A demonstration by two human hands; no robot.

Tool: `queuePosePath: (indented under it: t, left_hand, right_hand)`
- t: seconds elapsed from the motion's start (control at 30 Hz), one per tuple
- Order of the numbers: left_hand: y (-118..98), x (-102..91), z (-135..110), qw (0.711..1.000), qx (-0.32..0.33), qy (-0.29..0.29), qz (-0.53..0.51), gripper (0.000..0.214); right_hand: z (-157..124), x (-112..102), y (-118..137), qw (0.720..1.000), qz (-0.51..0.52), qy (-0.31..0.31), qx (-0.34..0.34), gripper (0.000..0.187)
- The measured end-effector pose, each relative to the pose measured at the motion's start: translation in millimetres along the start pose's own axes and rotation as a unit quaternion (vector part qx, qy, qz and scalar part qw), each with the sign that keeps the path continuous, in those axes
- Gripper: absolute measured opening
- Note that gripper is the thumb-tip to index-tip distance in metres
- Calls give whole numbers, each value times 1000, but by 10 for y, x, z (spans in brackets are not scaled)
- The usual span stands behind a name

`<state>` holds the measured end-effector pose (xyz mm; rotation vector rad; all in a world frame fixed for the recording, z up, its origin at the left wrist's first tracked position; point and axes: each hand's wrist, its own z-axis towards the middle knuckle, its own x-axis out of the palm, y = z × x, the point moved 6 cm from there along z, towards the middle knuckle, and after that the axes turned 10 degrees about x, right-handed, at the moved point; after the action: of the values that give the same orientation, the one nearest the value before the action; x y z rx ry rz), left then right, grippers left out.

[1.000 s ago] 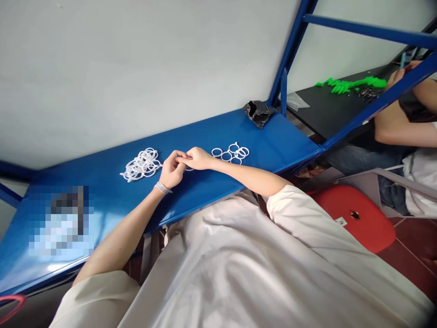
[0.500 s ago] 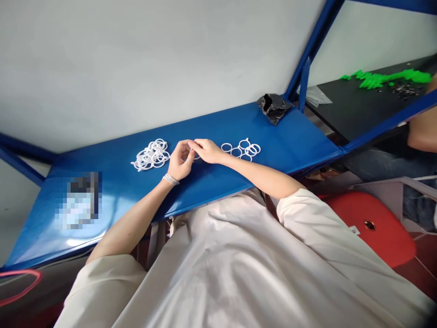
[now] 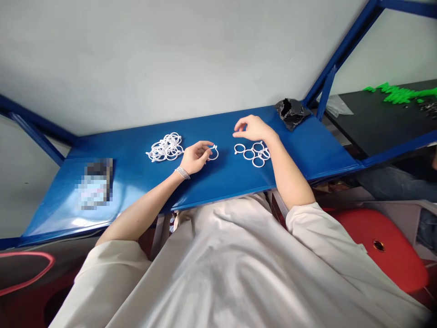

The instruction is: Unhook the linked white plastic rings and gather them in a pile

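On the table, a pile lies leftmost. Beside it, the left hand pinches one ring, which points right toward the spread rings. The right hand hovers over those, fingers curled; whether it grips anything is unclear.

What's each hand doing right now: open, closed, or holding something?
Left hand: closed on a white ring, pinched at the fingertips.
Right hand: over the loose rings, fingers curled; cannot tell if it holds anything.
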<state>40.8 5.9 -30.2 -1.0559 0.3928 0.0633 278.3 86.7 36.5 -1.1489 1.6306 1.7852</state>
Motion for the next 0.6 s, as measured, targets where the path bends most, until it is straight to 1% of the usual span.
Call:
queuePosePath:
  t: [0.07, 0.13, 0.2, 0.27, 0.3, 0.37, 0.43, 0.5, 0.6]
  left_hand:
    - [11, 11, -1, 1000, -4, 2, -9, 40]
    - [15, 4, 4, 1000, -6, -5, -20, 44]
    - [15, -10, 12, 999, -10, -15, -31, 45]
    - [12, -30, 20, 999, -17, -31, -38, 44]
    - [11, -40, 22, 998, -21, -40, -39, 43]
    - [16, -57, 23, 998, -34, -54, -30, 39]
    - [21, -67, 20, 997, -45, -62, -19, 34]
    - [20, -69, 19, 997, -47, -62, -19, 34]
    - [8, -63, 22, 997, -36, -54, -33, 37]
  right_hand:
    - [13, 46, -159, 993, -68, 78, 49, 30]
    - [5, 148, -192, 985, -99, 120, 69, 27]
    - [-9, 266, -121, 984, -105, 129, 62, 18]
    - [-30, 378, -7, 985, -105, 131, 39, 8]
    - [-43, 424, 54, 986, -101, 130, 24, 7]
    - [-69, 489, 166, 989, -75, 127, -7, 9]
    - [-92, 513, 252, 993, -29, 115, -28, 9]
    - [-109, 527, 305, 993, 28, 106, -36, 10]
    - [-122, 577, 346, 985, 121, 113, -39, 15]
